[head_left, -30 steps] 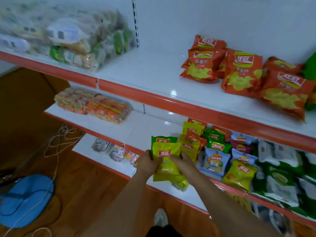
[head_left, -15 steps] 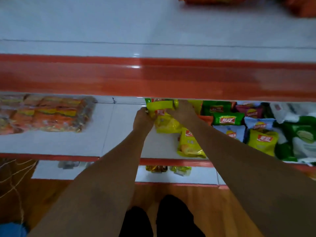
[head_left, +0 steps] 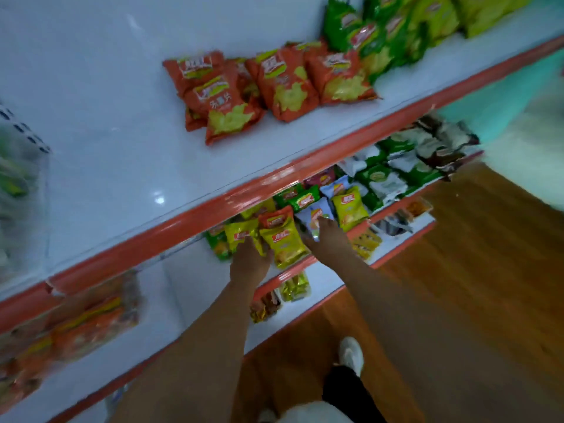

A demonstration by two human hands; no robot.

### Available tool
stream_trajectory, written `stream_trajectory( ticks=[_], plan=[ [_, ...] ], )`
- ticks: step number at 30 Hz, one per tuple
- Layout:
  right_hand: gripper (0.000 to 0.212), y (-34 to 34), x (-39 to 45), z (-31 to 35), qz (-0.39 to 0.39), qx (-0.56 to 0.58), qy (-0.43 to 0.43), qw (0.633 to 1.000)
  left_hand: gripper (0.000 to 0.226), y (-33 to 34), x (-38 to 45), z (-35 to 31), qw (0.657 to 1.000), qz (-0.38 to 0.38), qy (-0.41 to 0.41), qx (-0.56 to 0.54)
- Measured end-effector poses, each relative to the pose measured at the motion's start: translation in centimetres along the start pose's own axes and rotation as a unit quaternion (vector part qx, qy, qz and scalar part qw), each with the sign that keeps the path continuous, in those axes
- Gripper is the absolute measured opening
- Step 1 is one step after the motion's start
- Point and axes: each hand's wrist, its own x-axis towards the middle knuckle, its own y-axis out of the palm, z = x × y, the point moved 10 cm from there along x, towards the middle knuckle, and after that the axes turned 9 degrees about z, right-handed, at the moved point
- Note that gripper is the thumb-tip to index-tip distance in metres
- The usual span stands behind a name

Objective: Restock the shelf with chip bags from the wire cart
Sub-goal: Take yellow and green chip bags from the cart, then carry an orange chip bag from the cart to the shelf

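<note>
Head view: on the middle shelf (head_left: 195, 288), the left hand (head_left: 250, 259) touches a yellow chip bag (head_left: 241, 236); its grip cannot be told. The right hand (head_left: 331, 238) rests with relaxed fingers on a pale blue chip bag (head_left: 314, 215), just beside another yellow chip bag (head_left: 285, 244).

Orange chip bag (head_left: 227, 105), top shelf: Chinese chars, last reads "片"; rest blurred. Logo banners on other bags illegible.

White shelves (head_left: 122, 141) carry orange-red front edges (head_left: 189, 221). Orange chip bags (head_left: 225, 102) show yellow chip pictures; green bags (head_left: 360, 29) lie at 1 o'clock. Below sit yellow bags (head_left: 283, 242), a pale blue bag (head_left: 314, 215) and green-and-white packs (head_left: 384, 178). The floor (head_left: 488, 270) is brown wood grain.
</note>
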Motion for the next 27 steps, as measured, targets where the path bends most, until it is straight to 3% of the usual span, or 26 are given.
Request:
stream_trajectory(
  ticks=[6, 10, 14, 18, 22, 27],
  plan=[
    [0.068, -7.1, -12.3, -16.7, -0.101, 0.06, 0.15, 0.982, 0.067, 10.8, -6.2, -19.8, 0.965, 0.112, 0.227, 0.065],
    [0.059, -10.9, -23.4, -31.8, -0.181, 0.128, 0.276, 0.935, 0.063, 22.5, -12.9, -31.6, 0.922, 0.186, 0.32, 0.11],
    [0.064, -12.0, -36.7, -46.1, -0.238, 0.202, 0.4, 0.862, 0.075, 35.7, -22.1, -42.0, 0.86, 0.272, 0.393, 0.178],
    [0.065, -11.6, -50.5, -56.1, -0.293, 0.259, 0.49, 0.779, 0.076, 48.1, -33.3, -50.3, 0.797, 0.345, 0.447, 0.214],
    [0.069, -9.7, -61.9, -62.9, -0.336, 0.293, 0.564, 0.695, 0.073, 58.1, -44.9, -55.5, 0.708, 0.4, 0.522, 0.258],
    [0.066, -6.6, -71.4, -68.1, -0.381, 0.34, 0.629, 0.586, 0.074, 69.1, -54.3, -57.0, 0.598, 0.469, 0.561, 0.328]
  ],
)
